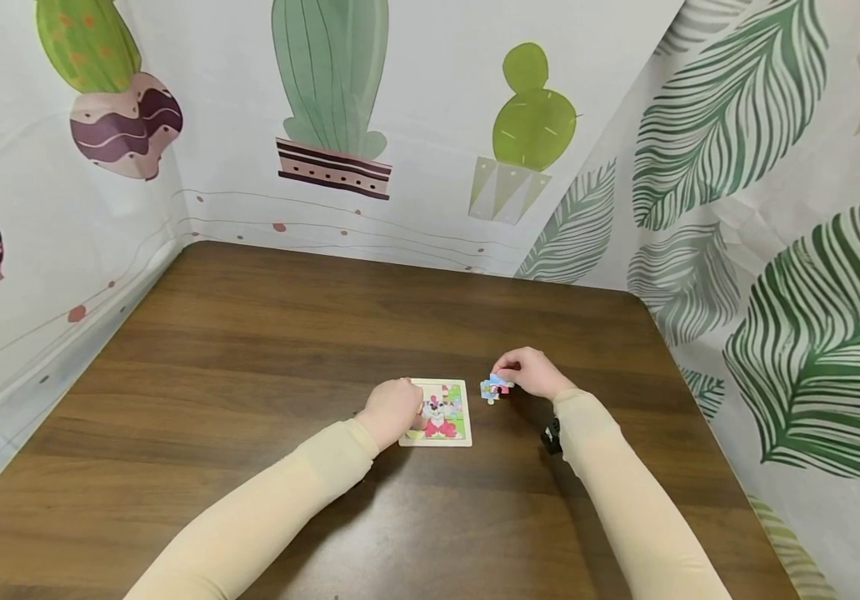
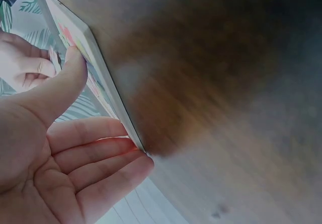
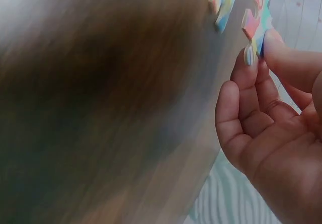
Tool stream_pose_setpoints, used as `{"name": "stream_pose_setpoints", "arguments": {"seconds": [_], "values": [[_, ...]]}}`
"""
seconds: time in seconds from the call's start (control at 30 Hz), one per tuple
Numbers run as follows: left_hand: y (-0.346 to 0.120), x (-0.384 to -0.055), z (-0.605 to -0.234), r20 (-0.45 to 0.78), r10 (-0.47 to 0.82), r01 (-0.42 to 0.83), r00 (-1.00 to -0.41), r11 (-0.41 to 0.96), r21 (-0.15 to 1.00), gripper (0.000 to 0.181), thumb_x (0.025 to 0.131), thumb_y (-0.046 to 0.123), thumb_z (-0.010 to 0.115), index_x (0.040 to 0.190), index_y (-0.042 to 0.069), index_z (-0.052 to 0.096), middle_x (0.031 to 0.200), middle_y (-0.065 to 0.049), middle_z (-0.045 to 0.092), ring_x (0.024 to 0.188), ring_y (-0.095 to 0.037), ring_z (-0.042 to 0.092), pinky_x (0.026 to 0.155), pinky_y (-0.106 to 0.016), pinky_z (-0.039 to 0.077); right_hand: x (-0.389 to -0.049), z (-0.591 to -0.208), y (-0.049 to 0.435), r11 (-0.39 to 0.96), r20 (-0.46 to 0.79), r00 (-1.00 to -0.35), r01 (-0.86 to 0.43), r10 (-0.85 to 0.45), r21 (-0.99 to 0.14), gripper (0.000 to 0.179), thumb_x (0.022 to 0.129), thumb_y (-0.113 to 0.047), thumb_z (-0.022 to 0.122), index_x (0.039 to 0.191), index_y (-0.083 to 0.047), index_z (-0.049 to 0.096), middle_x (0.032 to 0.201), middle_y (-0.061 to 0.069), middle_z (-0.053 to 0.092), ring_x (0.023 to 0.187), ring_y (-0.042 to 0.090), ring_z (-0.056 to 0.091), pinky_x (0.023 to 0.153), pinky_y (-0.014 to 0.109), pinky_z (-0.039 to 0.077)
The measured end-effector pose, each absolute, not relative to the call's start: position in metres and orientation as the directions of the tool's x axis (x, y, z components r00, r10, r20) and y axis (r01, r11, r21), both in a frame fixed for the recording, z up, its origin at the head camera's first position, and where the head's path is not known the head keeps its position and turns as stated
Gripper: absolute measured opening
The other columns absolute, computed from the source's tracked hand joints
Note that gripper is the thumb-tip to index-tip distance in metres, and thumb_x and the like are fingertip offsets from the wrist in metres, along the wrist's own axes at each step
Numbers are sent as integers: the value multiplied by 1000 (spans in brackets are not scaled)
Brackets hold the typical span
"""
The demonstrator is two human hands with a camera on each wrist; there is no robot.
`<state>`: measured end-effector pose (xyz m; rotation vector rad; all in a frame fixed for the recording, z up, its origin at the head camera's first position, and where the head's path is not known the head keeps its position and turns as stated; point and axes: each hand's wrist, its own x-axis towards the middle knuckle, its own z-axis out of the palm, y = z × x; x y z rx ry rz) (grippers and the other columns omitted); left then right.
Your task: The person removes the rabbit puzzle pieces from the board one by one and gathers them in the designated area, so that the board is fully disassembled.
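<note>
A small jigsaw puzzle board (image 1: 467,417) with a pale frame lies flat on the table, showing a cartoon animal in red. My left hand (image 1: 392,410) holds it at its left side: the thumb (image 2: 75,63) rests on the picture and the fingertips (image 2: 143,163) touch the edge. To the right of the board, my right hand (image 1: 538,372) pinches a colourful puzzle piece (image 3: 257,25) between thumb and fingers, tilted up off the table. Beside that piece, another loose puzzle piece (image 3: 223,5) lies on the tabletop. The left hand partly covers the board's left side.
The brown wooden table (image 1: 287,333) reaches back to a white wall hanging (image 1: 430,100) with printed cacti. A leaf-patterned cloth (image 1: 812,275) hangs along the right side. A black device (image 1: 552,436) sits at the right wrist.
</note>
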<state>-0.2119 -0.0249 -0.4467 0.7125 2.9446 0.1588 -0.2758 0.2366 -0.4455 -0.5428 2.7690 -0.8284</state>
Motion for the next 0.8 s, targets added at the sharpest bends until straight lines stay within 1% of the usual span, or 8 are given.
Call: {"name": "stream_pose_setpoints", "arguments": {"seconds": [0.27, 0.37, 0.47, 0.57, 0.8], "values": [[-23, -212, -448, -92, 460, 450, -883, 886, 109, 35, 76, 39, 76, 60, 13, 59, 65, 0, 62, 54, -11, 50, 55, -29, 49, -268, -449, 268, 778, -115, -920, -246, -376, -578, 10, 90, -8, 63, 90, -5, 72, 86, 6, 69, 77, 18, 56, 71, 33, 48], [-23, -212, -448, -99, 453, 444, -886, 890, 106, 35, 76, 40, 76, 61, 13, 59, 66, 0, 63, 55, -11, 49, 56, -29, 50, -264, -447, 276, 767, -107, -917, -253, -385, -590, 10, 89, -8, 63, 89, -4, 72, 82, 4, 68, 73, 16, 55, 67, 30, 47], [-23, -212, -448, -103, 446, 436, -889, 893, 106, 34, 75, 40, 77, 61, 13, 60, 68, -1, 63, 56, -11, 51, 56, -29, 50, -263, -448, 280, 772, -117, -917, -246, -381, -587, 9, 89, -7, 63, 88, -3, 72, 81, 4, 68, 72, 15, 54, 66, 29, 47], [-23, -212, -449, -99, 446, 437, -889, 893, 105, 34, 74, 40, 77, 61, 13, 60, 70, -1, 64, 58, -12, 54, 57, -30, 51, -264, -453, 281, 796, -145, -930, -199, -337, -572, 8, 88, -5, 65, 87, -4, 72, 82, 4, 69, 72, 15, 55, 66, 29, 46], [-25, -212, -448, -66, 457, 451, -887, 888, 88, 34, 74, 41, 76, 62, 13, 62, 70, -2, 65, 59, -14, 58, 57, -31, 52, -266, -458, 280, 810, -128, -951, -164, -282, -563, 7, 87, -8, 66, 87, -6, 73, 82, 5, 70, 72, 15, 55, 65, 29, 45]]}}
